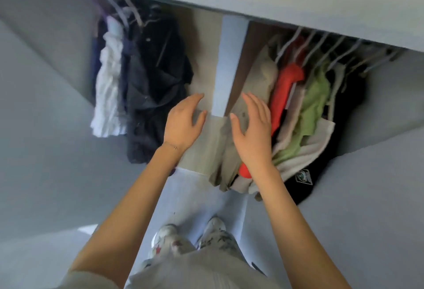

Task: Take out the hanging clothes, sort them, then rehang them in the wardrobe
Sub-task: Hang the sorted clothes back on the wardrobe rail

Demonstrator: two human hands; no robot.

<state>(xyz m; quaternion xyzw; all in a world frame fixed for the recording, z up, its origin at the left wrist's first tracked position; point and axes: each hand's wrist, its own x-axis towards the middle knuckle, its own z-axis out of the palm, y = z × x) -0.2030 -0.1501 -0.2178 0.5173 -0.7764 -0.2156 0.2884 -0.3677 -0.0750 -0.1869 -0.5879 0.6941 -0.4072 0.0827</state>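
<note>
Dark clothes (158, 77) are hung in the left bay | left hand (183, 123) is held spread and empty before the divider (229, 64) | right hand (251, 128) is spread, empty, before the beige garment (261, 75) | risk: crowded hangers (308, 45) may be snagged, garments dropped.

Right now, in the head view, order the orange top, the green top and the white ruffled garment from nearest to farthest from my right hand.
From the right hand:
1. orange top, just right of it.
2. green top, further right in the same compartment.
3. white ruffled garment, in the left compartment.
</note>
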